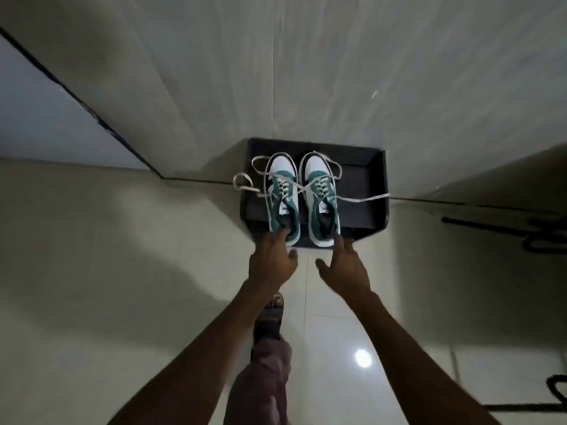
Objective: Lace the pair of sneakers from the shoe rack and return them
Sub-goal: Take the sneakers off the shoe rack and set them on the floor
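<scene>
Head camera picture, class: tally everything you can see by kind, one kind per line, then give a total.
Green and white sneakers: 2 (left sneaker, right sneaker)
Black shoe rack: 1
Hands: 2 (left hand, right hand)
Sandalled foot: 1
Total: 6

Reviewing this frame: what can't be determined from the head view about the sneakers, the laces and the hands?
- Left hand: fingertips hidden at the left sneaker's heel opening; grip not confirmable.
- Right hand: fingers reach the right sneaker's heel; contact unclear.
- Laces: too thin and blurred to tell whether every eyelet is threaded.
- Tongue labels: too small to read.
- Black shoe rack: dark interior, depth unclear.
</scene>
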